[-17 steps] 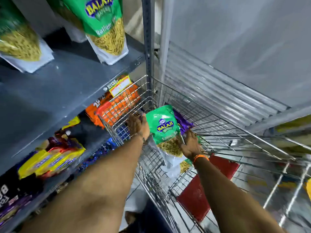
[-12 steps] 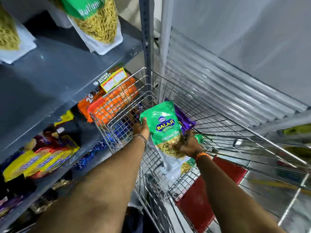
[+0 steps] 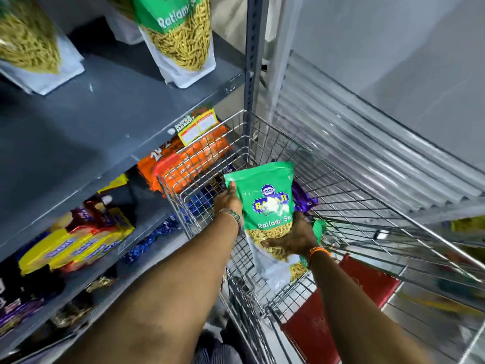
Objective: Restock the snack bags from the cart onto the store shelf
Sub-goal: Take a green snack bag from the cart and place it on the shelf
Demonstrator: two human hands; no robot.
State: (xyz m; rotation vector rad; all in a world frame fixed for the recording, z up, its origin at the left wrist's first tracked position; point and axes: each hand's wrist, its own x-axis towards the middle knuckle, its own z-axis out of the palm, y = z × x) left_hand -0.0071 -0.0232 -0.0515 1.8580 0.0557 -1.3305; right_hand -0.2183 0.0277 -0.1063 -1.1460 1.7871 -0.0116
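Note:
A green and white snack bag [image 3: 267,203] of yellow sev is held upright inside the wire cart [image 3: 367,206]. My left hand [image 3: 227,199] grips its upper left edge. My right hand [image 3: 294,239] clasps its lower right side from below. Beneath it in the cart lie another green bag [image 3: 319,228] and a purple packet [image 3: 301,198], both partly hidden. Two matching sev bags [image 3: 183,40] [image 3: 31,48] stand on the grey store shelf [image 3: 105,122] at the upper left.
Lower shelves on the left hold orange packs [image 3: 189,158], yellow packs [image 3: 78,245] and dark packets. A grey shelf upright [image 3: 253,56] stands just behind the cart's far corner. A red flap [image 3: 364,282] sits on the cart's near side. A ribbed metal shutter [image 3: 367,132] lies to the right.
The green bag has risen a little and now stands more upright. My right hand has shifted from its side to under its lower part. The view has tilted up toward the shelf.

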